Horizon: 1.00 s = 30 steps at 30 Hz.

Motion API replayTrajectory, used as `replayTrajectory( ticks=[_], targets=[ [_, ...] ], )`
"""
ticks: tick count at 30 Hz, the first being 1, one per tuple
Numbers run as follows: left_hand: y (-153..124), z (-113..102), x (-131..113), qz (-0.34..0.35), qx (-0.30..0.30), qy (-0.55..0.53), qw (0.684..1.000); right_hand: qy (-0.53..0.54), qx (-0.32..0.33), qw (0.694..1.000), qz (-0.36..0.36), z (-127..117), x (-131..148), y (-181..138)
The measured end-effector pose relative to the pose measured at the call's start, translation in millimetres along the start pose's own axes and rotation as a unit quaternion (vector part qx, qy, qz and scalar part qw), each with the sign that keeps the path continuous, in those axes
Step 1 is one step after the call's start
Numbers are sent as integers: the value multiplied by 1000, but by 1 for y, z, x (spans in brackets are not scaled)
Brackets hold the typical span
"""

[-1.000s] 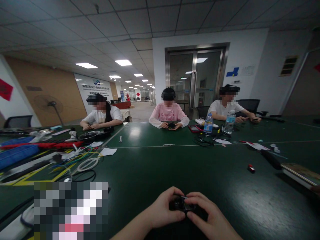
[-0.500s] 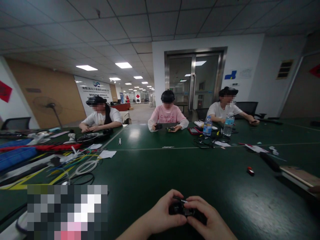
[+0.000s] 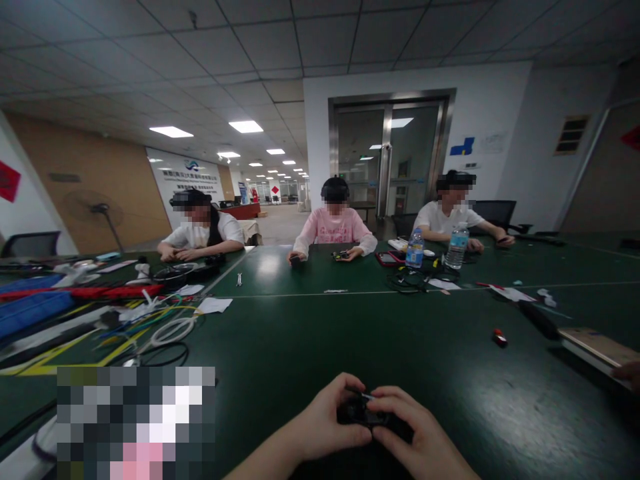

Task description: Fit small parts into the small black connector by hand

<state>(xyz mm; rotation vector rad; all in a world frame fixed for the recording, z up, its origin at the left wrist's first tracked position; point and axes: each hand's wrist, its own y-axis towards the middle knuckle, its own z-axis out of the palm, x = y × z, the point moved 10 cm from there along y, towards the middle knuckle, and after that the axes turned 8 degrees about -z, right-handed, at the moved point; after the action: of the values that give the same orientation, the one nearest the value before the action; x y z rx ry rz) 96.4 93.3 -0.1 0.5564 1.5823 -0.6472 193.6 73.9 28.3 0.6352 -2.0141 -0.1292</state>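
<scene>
Close in front of me, at the bottom centre, a small black device (image 3: 361, 413) is held between both hands just above the green table. My left hand (image 3: 325, 421) closes on its left side, thumb in front and fingers behind. The right side is gripped by my right hand (image 3: 414, 430), whose fingertips meet the top and whose thumb tip is close to the left thumb. A thin light-coloured edge shows at the top between the fingers. Most of the device is hidden by the hands, so its exact kind cannot be made out.
A small red-and-black item (image 3: 499, 337) lies on the green table (image 3: 300, 347) to the right. Farther right is a box-like object (image 3: 600, 347) with another person's hand at it. Cables (image 3: 173, 333) crowd the left. Water bottles (image 3: 457, 245) stand near three seated people opposite.
The person opposite in pink has moved a dark object outward to the left and lower. My hands keep their grip on the black device with only a slight shift.
</scene>
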Motion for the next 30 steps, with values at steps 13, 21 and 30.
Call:
replayTrajectory(
  ticks=[13,21,30],
  targets=[
    [-1,-2,-5,-3,-28,24,999,-23,3,1000,13,-2,1,-1],
    [0,-2,-3,8,-20,17,1000,-29,4,999,16,-1,-2,-1],
    [-1,-1,-5,14,-14,5,1000,-24,1,1000,15,-1,0,-1]
  ],
)
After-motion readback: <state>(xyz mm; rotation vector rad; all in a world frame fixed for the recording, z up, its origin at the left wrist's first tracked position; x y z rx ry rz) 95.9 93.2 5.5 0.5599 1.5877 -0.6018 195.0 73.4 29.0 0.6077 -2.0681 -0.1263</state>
